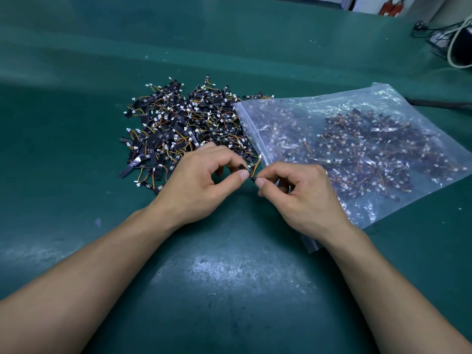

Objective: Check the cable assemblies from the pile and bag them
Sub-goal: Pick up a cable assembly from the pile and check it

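A pile of cable assemblies, black strips with orange and yellow wires and white plugs, lies on the green table. To its right lies a clear zip bag holding several more assemblies. In front of the pile, my left hand and my right hand pinch one cable assembly between thumbs and forefingers. Its wires and white plug curl upward by the bag's mouth. My right wrist rests over the bag's near corner.
Black and white cables and a dark device sit at the far right corner. A dark cord runs along the table behind the bag. Red objects stand beyond the table's far edge.
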Demonstrator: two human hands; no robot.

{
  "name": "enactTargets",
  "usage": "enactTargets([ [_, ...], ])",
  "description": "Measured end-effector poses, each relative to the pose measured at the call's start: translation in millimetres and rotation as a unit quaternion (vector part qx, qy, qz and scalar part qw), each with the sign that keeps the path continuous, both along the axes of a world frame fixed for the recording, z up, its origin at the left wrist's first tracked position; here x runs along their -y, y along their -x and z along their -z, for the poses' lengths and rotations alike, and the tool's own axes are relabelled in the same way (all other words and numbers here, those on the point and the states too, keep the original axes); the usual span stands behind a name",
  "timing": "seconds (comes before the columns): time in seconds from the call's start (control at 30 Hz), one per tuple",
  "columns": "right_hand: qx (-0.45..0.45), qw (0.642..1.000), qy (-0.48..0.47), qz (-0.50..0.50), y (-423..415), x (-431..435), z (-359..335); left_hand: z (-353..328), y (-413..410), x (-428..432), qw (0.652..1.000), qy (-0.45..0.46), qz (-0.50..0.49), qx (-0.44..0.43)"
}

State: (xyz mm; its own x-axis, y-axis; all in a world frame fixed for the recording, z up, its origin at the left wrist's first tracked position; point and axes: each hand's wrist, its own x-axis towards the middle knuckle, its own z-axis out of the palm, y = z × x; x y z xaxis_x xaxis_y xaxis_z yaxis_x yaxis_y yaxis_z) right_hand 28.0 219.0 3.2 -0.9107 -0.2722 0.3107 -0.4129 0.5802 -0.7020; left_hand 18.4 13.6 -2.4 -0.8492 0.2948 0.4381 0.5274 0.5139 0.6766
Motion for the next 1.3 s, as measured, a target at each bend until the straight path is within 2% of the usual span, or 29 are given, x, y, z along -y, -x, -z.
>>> enactTargets([
  [0.1,-0.011,1.000,0.000,0.005,-1,1,-1,0,0,0,1.000,-0.001,0.009,-0.007],
  [0.27,-0.015,0.994,0.108,0.024,0,-1,-4,2,1,-3,1.000,-0.001,0.019,-0.014],
  [0.43,-0.045,0.994,0.103,-0.006,0,0,-2,3,1,-5,0.999,-0.022,0.045,-0.007],
  [0.7,0.079,0.972,0.218,-0.037,1,3,-6,-2,-1,-7,0.988,-0.129,0.026,0.084],
  [0.8,0.103,0.955,0.276,-0.031,1,4,-9,-2,-1,-5,0.990,-0.108,0.022,0.088],
  [0.93,0.124,0.935,0.333,-0.014,1,5,-11,-2,-3,-6,0.998,-0.044,0.033,0.029],
  [1.1,0.162,0.926,0.340,-0.015,0,7,-11,-2,-4,-6,0.999,-0.038,0.024,0.011],
  [1.3,0.117,0.962,0.246,0.006,-2,11,-7,-4,-3,-4,1.000,0.001,0.025,0.002],
])
